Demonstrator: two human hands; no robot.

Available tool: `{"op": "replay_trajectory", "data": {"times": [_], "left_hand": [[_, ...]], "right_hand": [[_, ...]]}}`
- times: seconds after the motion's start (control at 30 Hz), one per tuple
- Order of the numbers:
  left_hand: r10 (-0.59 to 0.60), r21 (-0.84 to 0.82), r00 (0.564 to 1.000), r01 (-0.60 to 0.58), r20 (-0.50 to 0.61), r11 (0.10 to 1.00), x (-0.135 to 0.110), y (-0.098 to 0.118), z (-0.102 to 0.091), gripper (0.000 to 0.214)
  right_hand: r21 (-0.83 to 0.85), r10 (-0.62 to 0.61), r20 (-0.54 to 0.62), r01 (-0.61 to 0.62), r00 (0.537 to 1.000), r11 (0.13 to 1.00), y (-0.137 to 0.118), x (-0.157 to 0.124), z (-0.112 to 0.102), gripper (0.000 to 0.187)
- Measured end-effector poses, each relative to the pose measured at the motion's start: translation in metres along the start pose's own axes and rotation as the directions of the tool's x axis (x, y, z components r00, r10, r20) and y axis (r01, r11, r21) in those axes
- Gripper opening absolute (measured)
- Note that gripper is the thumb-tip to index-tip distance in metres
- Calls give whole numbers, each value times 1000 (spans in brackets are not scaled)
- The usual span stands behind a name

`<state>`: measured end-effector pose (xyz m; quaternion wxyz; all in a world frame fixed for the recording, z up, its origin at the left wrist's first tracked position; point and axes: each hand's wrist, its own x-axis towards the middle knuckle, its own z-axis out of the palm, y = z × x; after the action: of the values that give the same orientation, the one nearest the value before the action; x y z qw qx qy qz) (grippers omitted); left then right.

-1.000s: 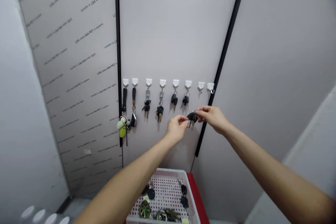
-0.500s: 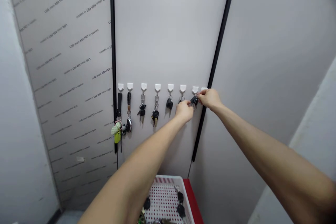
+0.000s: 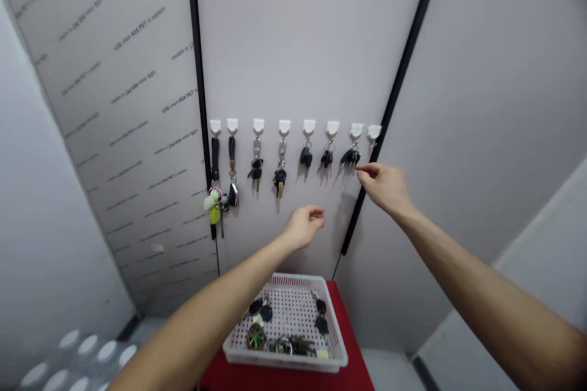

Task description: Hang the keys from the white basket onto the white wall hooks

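A bunch of keys (image 3: 351, 156) with a black fob hangs from the seventh hook in a row of white wall hooks. My right hand (image 3: 386, 188) is at its lower right side, thumb and forefinger pinched at the end of one key. Lower and to the left, my left hand (image 3: 303, 226) is in front of the wall, fingers loosely bent and apart, with nothing in it. Nearest above it, a black-headed key bunch (image 3: 326, 159) and a black key fob (image 3: 306, 157) hang on their hooks.
Further left hang more keys, one set with a yellow-green tag (image 3: 214, 214). The last hook on the right (image 3: 373, 132) is beside a black strip. Below, a white basket (image 3: 337, 336) with several keys stands on a red surface (image 3: 355, 342). White bottle caps (image 3: 87, 344) show at lower left.
My left hand has come away from the keys, down and to the left. My right hand has shifted to the lower end of the keys, which now hang from the hook. The view has tilted down.
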<state>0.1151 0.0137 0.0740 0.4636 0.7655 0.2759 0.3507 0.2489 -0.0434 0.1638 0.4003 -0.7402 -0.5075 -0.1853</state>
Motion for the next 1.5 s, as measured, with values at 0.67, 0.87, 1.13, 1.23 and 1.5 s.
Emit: {"op": "replay_trajectory", "data": {"times": [0.67, 0.87, 1.13, 1.23, 1.5], "left_hand": [[-236, 821, 962, 25, 135, 570, -129, -127, -36, 26], [-203, 749, 972, 45, 121, 661, -133, -124, -39, 25], [-177, 509, 984, 135, 35, 850, -123, -124, -35, 36], [-146, 390, 989, 125, 26, 912, -114, -115, -27, 35], [-15, 203, 993, -10, 120, 979, -74, -66, -3, 25]], "right_hand": [[157, -128, 734, 16, 667, 987, -18, -216, 165, 24], [218, -141, 698, -22, 702, 976, -15, -216, 166, 19], [355, -164, 596, -75, 786, 932, -10, -192, 140, 18], [409, -172, 581, -103, 796, 907, -11, -178, 125, 17], [488, -81, 551, -241, 831, 839, -7, -125, 76, 15]]}}
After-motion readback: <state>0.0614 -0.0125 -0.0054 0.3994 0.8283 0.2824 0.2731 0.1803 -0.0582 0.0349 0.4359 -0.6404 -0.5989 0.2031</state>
